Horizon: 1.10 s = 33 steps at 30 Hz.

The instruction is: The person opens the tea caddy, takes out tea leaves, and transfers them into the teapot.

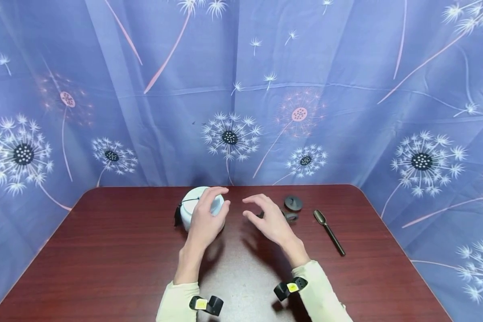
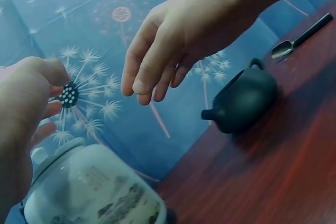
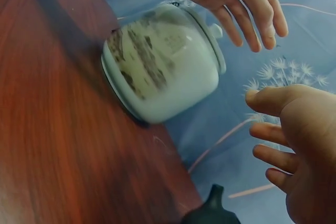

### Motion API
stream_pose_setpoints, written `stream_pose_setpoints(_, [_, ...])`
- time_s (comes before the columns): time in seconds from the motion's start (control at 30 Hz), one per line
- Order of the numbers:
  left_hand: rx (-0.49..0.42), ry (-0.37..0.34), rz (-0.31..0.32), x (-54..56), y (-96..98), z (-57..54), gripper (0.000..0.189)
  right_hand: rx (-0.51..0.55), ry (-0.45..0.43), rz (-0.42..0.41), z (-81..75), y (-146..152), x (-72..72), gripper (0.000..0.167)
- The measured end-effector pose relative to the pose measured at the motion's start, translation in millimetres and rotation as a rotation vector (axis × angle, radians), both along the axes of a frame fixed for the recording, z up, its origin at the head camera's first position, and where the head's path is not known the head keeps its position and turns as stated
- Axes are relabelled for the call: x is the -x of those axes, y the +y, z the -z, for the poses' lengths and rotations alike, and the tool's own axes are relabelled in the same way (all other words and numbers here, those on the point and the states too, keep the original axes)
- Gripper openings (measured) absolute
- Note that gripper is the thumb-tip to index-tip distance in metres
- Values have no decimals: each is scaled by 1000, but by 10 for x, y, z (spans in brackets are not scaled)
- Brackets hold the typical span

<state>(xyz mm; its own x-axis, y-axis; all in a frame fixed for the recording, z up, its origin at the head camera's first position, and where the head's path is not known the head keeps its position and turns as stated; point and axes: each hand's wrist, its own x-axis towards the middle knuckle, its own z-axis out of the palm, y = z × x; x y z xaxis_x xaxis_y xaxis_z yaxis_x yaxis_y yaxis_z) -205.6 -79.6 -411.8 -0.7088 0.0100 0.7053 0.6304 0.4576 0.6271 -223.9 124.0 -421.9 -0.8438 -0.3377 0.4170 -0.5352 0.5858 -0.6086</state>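
My left hand (image 1: 206, 220) hovers over the right part of a white lidded jar (image 1: 188, 210), partly hiding it in the head view. Its fingers are loosely bent and hold nothing. The jar (image 3: 163, 64) has a painted landscape on its side, and a black tassel (image 1: 178, 216) hangs at its left. Opposite, my right hand (image 1: 273, 221) is raised with relaxed fingers and nothing in them. Below and behind it stands a dark teapot (image 2: 247, 100) without its lid, mostly covered by that hand in the head view. The round dark lid (image 1: 293, 203) lies just behind the teapot.
A dark scoop (image 1: 330, 233) with a long handle lies at the right on the reddish-brown table (image 1: 116, 259). Blue curtain cloth (image 1: 165, 134) with dandelion prints hangs along the table's back and sides. Both wrists carry black camera bands.
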Motion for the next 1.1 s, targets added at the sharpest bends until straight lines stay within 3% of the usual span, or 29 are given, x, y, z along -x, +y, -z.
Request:
stream_pose_setpoints(0.37, [-54,61,-71,56,-242,-13,25,31,1,-51,63,-220,1,35])
stream_pose_setpoints(0.47, [-64,31,-99,65,-300,9,27,37,-2,-59,93,-261,0,37])
stream_pose_setpoints(0.77, [-51,-146,-137,60,-378,78,31,62,-46,-66,199,-374,-7,43])
stream_pose_setpoints(1.1, [-28,-198,-175,41,-432,104,33,129,-61,-99,245,-505,-21,50])
